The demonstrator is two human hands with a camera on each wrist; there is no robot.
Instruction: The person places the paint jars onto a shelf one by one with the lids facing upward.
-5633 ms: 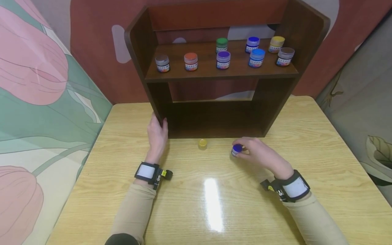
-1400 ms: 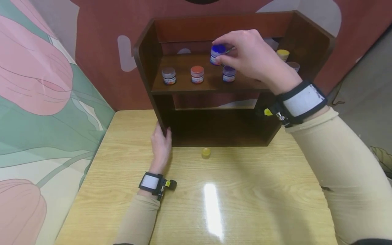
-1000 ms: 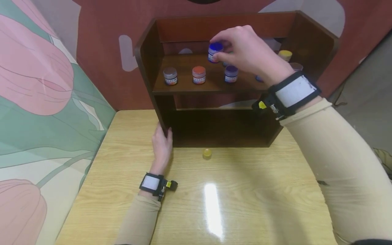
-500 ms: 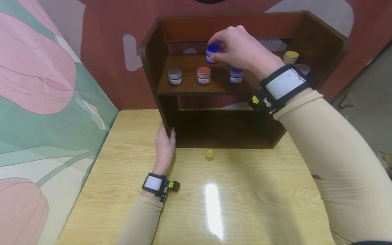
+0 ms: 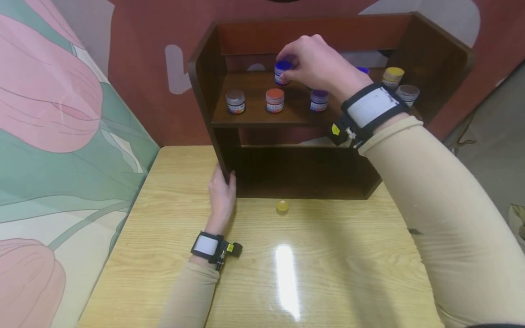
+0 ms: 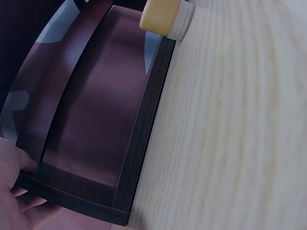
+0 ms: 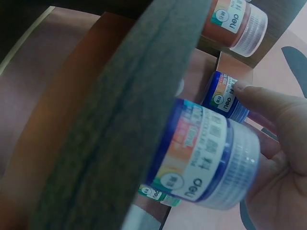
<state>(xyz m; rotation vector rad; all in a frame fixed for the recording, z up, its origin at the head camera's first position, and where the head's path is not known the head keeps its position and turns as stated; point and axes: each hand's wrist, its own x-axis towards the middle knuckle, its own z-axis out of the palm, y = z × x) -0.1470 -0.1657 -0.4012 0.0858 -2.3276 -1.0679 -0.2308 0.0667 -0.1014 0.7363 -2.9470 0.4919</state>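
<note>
My right hand [image 5: 317, 66] pinches a dark blue paint jar [image 5: 282, 73] between thumb and fingers, at the back of the upper shelf, behind the orange paint jar [image 5: 275, 101]. In the right wrist view the held blue jar [image 7: 223, 96] looks upright on or just above the board; I cannot tell which. A purple paint jar [image 7: 204, 153] stands nearer that camera. Low on the left, my left hand [image 5: 222, 193] grips the side panel of the dark wooden shelf [image 5: 264, 122], thumb inside. A small yellow jar [image 5: 282, 207] stands on the table before the shelf.
On the upper shelf, a dark-labelled jar [image 5: 235, 102] stands at left; a yellow-lidded jar [image 5: 393, 77] and a clear-lidded jar [image 5: 408, 94] stand at right. My right forearm hides other jars partly. A patterned wall [image 5: 135, 91] rises behind the table [image 5: 176, 168].
The blue jar was on the table under my right hand; it has been lifted to the upper shelf, then shifted slightly left and lower. My left hand keeps its grip on the panel.
</note>
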